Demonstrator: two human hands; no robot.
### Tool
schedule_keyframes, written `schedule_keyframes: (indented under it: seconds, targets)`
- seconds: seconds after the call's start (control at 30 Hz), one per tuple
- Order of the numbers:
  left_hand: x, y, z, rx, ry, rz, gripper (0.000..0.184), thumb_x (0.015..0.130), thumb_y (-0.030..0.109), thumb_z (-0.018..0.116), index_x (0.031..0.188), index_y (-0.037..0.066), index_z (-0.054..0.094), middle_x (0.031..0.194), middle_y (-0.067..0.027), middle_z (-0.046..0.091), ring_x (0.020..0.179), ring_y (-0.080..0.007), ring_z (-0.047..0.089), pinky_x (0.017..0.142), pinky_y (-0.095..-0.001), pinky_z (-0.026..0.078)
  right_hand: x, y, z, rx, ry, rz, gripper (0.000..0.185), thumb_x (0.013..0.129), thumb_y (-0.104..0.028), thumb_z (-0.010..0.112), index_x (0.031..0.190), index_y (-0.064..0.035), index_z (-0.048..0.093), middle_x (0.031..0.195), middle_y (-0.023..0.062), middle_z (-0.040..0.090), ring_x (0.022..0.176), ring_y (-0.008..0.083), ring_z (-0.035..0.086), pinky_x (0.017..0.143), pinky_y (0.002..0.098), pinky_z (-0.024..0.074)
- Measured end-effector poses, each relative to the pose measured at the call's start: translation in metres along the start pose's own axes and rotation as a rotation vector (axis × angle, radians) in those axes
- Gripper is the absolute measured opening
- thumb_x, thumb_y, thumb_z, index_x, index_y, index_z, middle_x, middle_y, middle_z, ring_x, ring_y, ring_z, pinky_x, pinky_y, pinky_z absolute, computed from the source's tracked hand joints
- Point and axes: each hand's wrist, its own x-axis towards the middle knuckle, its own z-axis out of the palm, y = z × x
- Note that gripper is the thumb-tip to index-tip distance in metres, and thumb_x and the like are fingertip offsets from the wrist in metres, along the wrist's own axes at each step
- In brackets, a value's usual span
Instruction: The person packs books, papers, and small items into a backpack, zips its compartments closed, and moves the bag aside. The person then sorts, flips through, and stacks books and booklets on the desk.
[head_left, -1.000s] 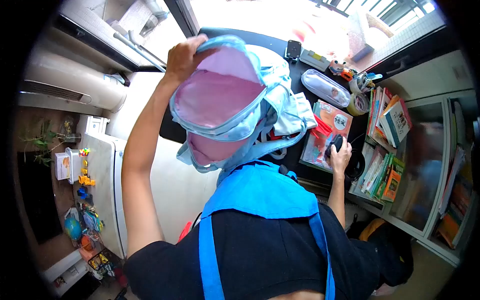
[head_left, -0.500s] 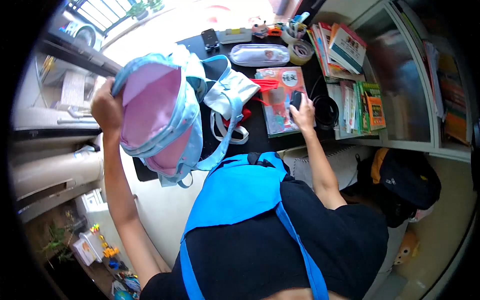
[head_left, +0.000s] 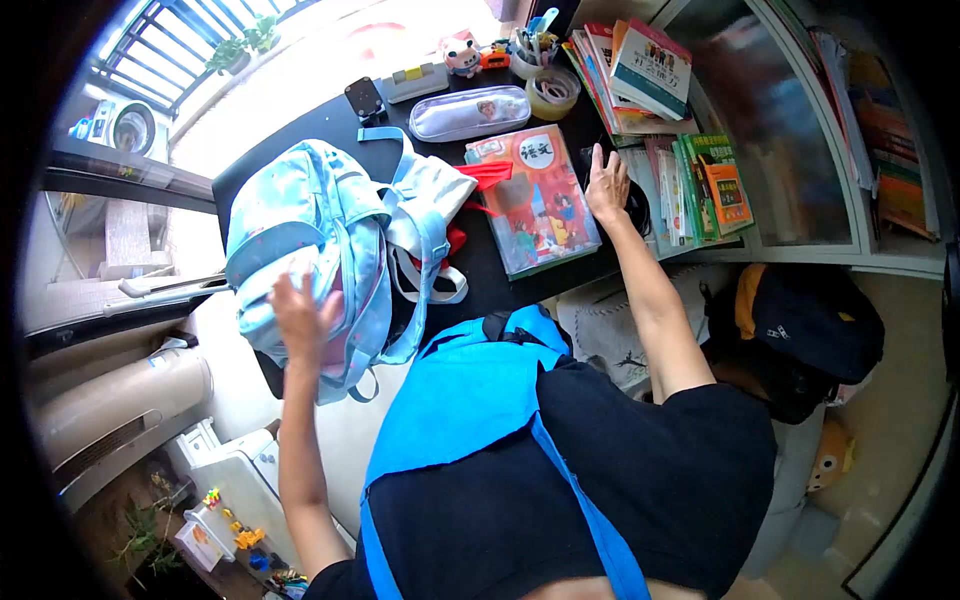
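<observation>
My left hand (head_left: pixel 303 318), smeared by motion, has its fingers apart in front of the light blue backpack (head_left: pixel 285 235). Whether it touches the fabric I cannot tell. The backpack stands on the black desk with its front flap up and a little pink lining showing. My right hand (head_left: pixel 607 187) is over the desk, fingers stretched out, between a textbook (head_left: pixel 535 200) with a red and blue cover and a coil of black cable (head_left: pixel 640 208). Anything beneath that palm is hidden. White and red cloth (head_left: pixel 425 195) lies beside the backpack's straps.
Behind the textbook are a clear pencil case (head_left: pixel 470 113), a roll of tape (head_left: pixel 553 92), a pen cup (head_left: pixel 535 50) and a small black device (head_left: pixel 364 98). Several books (head_left: pixel 650 75) stand and lie at the right by a glass cabinet (head_left: pixel 775 130). A black backpack (head_left: pixel 810 325) sits lower right.
My left hand has let go of the backpack's open flap, which has swung up over the pink inside. My right hand moved right off the textbook; the black object it held is out of sight.
</observation>
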Motion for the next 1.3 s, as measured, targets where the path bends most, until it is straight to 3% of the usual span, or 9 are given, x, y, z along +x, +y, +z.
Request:
schedule_keyframes:
  seconds: [0.1,0.17,0.4,0.63,0.8,0.97,1.03,1.2,1.3]
  targets:
    - [-0.013,0.054,0.022,-0.506,-0.117,0.154,0.042,0.072,0.014,0.072,0.110,0.004,0.055,0.102,-0.0160,0.056,0.092,-0.0310,0.057,0.079,-0.0388,0.046,0.013,-0.010,-0.003,0.142,0.025,-0.072,0.048,0.074,-0.011,0.058,0.119,-0.0033,0.043,0.106,0.0186,0.048,0.096,0.0374,0.050,0.082,0.0445,0.0447]
    - [-0.012,0.095,0.040,-1.071,-0.590,-0.247,0.034,0.080,0.012,0.068,0.110,0.001,0.056,0.091,-0.0100,0.063,0.078,-0.0161,0.062,0.071,-0.0305,0.049,0.017,-0.022,0.016,0.374,-0.064,-0.010,0.045,0.073,-0.012,0.056,0.114,0.0009,0.042,0.105,0.0240,0.049,0.097,0.0421,0.049,0.083,0.0489,0.0435]
    - [0.032,0.197,0.163,-1.576,-0.967,-0.757,0.076,0.086,0.034,0.063,0.142,0.001,0.022,0.137,-0.0167,0.037,0.124,-0.0257,0.041,0.096,-0.0415,0.038,0.045,-0.044,0.021,0.396,-0.591,0.310,0.075,0.076,-0.028,0.066,0.132,0.0039,0.027,0.123,0.0316,0.045,0.116,0.0457,0.045,0.098,0.0480,0.0384]
    - [0.061,0.228,0.193,-1.293,-0.879,-1.030,0.074,0.073,0.041,0.074,0.123,-0.004,0.043,0.114,-0.0148,0.056,0.103,-0.0236,0.055,0.085,-0.0372,0.043,0.042,-0.037,0.024,0.486,-0.691,0.428,0.069,0.073,-0.020,0.061,0.130,0.0025,0.031,0.126,0.0341,0.040,0.116,0.0492,0.043,0.099,0.0490,0.0373]
    - [0.086,0.253,0.164,-1.849,-0.725,-0.788,0.051,0.071,0.007,0.073,0.115,0.001,0.048,0.104,-0.0113,0.061,0.087,-0.0220,0.063,0.078,-0.0338,0.050,0.041,-0.031,0.029,0.479,-0.671,0.428,0.067,0.073,-0.022,0.062,0.129,0.0014,0.033,0.125,0.0339,0.042,0.115,0.0491,0.044,0.099,0.0484,0.0380]
    - [0.103,0.249,0.131,-1.981,-0.589,-0.781,0.049,0.071,-0.004,0.062,0.117,0.001,0.044,0.101,-0.0120,0.060,0.087,-0.0208,0.061,0.078,-0.0327,0.051,0.043,-0.008,0.038,0.760,-0.639,0.383,0.072,0.069,-0.039,0.070,0.119,0.0055,0.043,0.119,0.0320,0.050,0.112,0.0408,0.051,0.097,0.0425,0.0408]
    - [0.103,0.236,0.108,-2.068,-0.558,-0.715,0.052,0.072,-0.003,0.063,0.120,0.001,0.043,0.103,-0.0116,0.059,0.089,-0.0195,0.060,0.079,-0.0315,0.050,0.040,-0.011,0.024,0.829,-0.316,0.371,0.084,0.066,-0.054,0.073,0.117,0.0069,0.046,0.114,0.0261,0.057,0.104,0.0365,0.058,0.090,0.0397,0.0462]
    - [0.098,0.207,0.050,-2.086,-0.546,-0.607,0.057,0.073,0.006,0.068,0.123,-0.001,0.041,0.107,-0.0123,0.057,0.093,-0.0198,0.059,0.080,-0.0327,0.051,0.027,0.001,-0.085,1.904,-0.943,0.464,0.060,0.083,-0.036,0.067,0.126,-0.0007,0.044,0.111,0.0093,0.058,0.102,0.0150,0.058,0.083,0.0310,0.0510]
    - [0.093,0.187,0.039,-2.142,-0.560,-0.555,0.058,0.072,0.009,0.070,0.122,-0.002,0.043,0.107,-0.0121,0.057,0.093,-0.0206,0.060,0.081,-0.0332,0.051,0.011,-0.025,-0.132,1.965,-0.866,0.385,0.055,0.082,-0.020,0.067,0.129,-0.0055,0.041,0.113,0.0075,0.056,0.100,0.0150,0.058,0.083,0.0309,0.0509]
